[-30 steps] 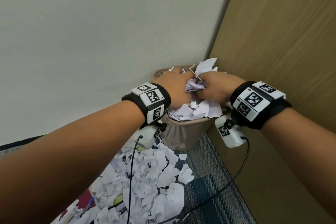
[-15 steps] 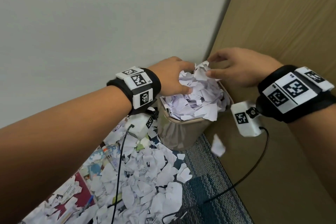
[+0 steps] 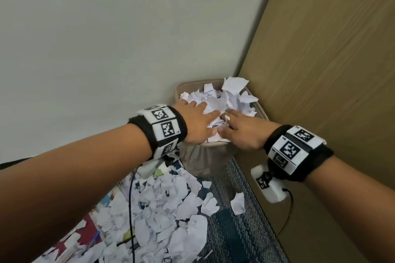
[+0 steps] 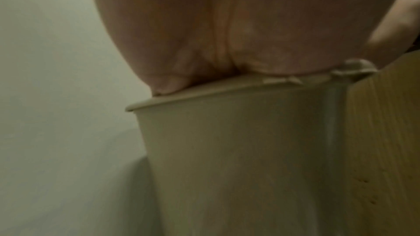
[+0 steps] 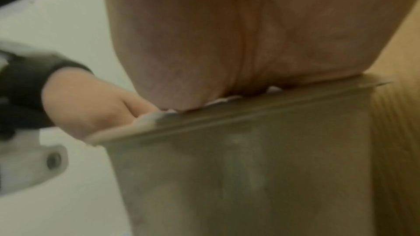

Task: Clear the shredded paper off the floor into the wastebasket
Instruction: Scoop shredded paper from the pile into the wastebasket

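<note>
A beige wastebasket [image 3: 199,156] stands in the corner, heaped above its rim with torn white paper [image 3: 226,98]. My left hand [image 3: 198,121] lies flat on the near left of the heap, fingers straight, pressing down. Beside it my right hand [image 3: 239,128] presses the near right of the heap, fingers spread. In the left wrist view the palm [image 4: 227,24] sits on the basket rim [image 4: 204,94]. The right wrist view shows the right palm [image 5: 250,33] over the rim [image 5: 227,116]. More shredded paper [image 3: 162,209] covers the floor in front of the basket.
A wooden panel [image 3: 331,70] rises close to the basket's right side and a pale wall [image 3: 106,38] stands behind it. One loose scrap [image 3: 238,203] lies on the blue carpet [image 3: 235,237]. Black cables [image 3: 130,203] trail from both wrists over the paper pile.
Both hands rose off the heap half a second ago, and one scrap fell to the carpet. Now they have come back down and lie flat on the paper in the basket.
</note>
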The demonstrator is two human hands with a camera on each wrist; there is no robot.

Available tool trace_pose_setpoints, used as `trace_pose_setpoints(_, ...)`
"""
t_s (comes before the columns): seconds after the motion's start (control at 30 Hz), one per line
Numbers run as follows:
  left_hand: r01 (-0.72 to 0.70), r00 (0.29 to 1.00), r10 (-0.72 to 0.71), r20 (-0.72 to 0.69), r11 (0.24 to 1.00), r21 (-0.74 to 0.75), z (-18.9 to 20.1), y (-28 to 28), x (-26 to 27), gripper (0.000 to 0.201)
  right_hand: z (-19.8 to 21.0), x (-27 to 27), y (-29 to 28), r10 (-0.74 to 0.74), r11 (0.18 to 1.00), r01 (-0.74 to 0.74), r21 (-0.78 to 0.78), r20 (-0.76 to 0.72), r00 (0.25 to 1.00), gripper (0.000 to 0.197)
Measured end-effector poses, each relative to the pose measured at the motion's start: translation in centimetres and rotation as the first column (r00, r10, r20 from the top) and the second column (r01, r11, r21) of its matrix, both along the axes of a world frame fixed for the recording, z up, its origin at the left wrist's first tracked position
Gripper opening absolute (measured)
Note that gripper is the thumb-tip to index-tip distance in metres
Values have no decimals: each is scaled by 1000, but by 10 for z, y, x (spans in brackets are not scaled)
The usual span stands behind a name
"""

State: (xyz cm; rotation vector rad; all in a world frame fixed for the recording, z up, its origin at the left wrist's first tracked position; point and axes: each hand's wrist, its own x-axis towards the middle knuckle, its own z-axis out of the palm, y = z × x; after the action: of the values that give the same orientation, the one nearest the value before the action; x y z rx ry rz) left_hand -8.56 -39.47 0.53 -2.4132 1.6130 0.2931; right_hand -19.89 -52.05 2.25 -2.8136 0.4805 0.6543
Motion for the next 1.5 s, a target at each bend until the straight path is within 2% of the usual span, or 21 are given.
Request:
trace_pose_setpoints(0.13, 39, 998, -46, 48, 991, 128, 6, -22, -2, 60, -1, 14, -8, 8, 1000, -8, -18, -43, 999, 48)
trace_pose_setpoints(0.23, 86, 993, -100, 63, 977, 194, -4, -35, -2, 48, 1, 19, -10, 2, 999, -6, -41, -114, 993, 46)
trace_pose_setpoints(0.3, 64, 994, -83, 67, 968, 242, -10, -40, -3, 39, 2, 22, -9, 3, 999, -11, -50, -155, 988, 45)
trace_pose_setpoints(0.43, 37, 998, -49, 38, 961, 274, -10, -42, -8, 35, 6, 22, -4, 15, 996, -30, -83, -176, 984, 45)
trace_pose_setpoints(0.5, 46, 999, -49, 11, 975, 219, -5, -42, -7, 24, 9, 20, -3, 10, 997, -20, -80, -130, 991, 43)
trace_pose_setpoints(0.57, 18, 1000, -17, -12, 997, 82, 4, -38, -4, 22, 12, 17, -3, 6, 997, -10, -74, -59, 998, 42)
trace_pose_setpoints(0.63, -13, 999, 12, -36, 999, -36, 11, -31, -3, 35, 18, 15, -5, 9, 997, -9, -80, -2, 1000, 45)
trace_pose_setpoints(0.73, -26, 999, 23, -32, 994, -102, 21, -20, -2, 63, 35, 14, -6, -1, 996, 4, -84, 43, 999, 47)
trace_pose_setpoints(1.0, -50, 983, 10, -182, 976, -212, 40, -6, 16, 89, 87, 4, -10, 3, 996, 13, -86, 185, 983, 40)
trace_pose_setpoints(1.13, -88, 978, 26, -207, 951, -296, 56, 11, 17, 72, 99, 3, -6, 2, 997, 20, -77, 278, 961, 27)
trace_pose_setpoints(1.23, -136, 979, 45, -199, 873, -469, 59, 36, 19, 46, 97, -2, 23, 54, 998, -38, -53, 345, 937, 10)
trace_pose_setpoints(1.3, -152, 985, 71, -158, 797, -585, 49, 55, 25, 29, 82, -7, 51, 125, 992, -125, -19, 312, 942, 5)
trace_pose_setpoints(1.37, -152, 988, 95, -122, 750, -644, 36, 74, 31, 18, 54, -14, 77, 206, 974, -221, 54, 203, 957, 9)
trace_pose_setpoints(1.43, -173, 985, 135, -109, 754, -633, 18, 95, 36, 14, 13, -22, 94, 244, 963, -245, 112, 25, 969, 12)
trace_pose_setpoints(1.5, -190, 981, 172, -84, 816, -546, -7, 119, 37, 15, -31, -29, 97, 216, 973, -196, 124, -177, 960, 18)
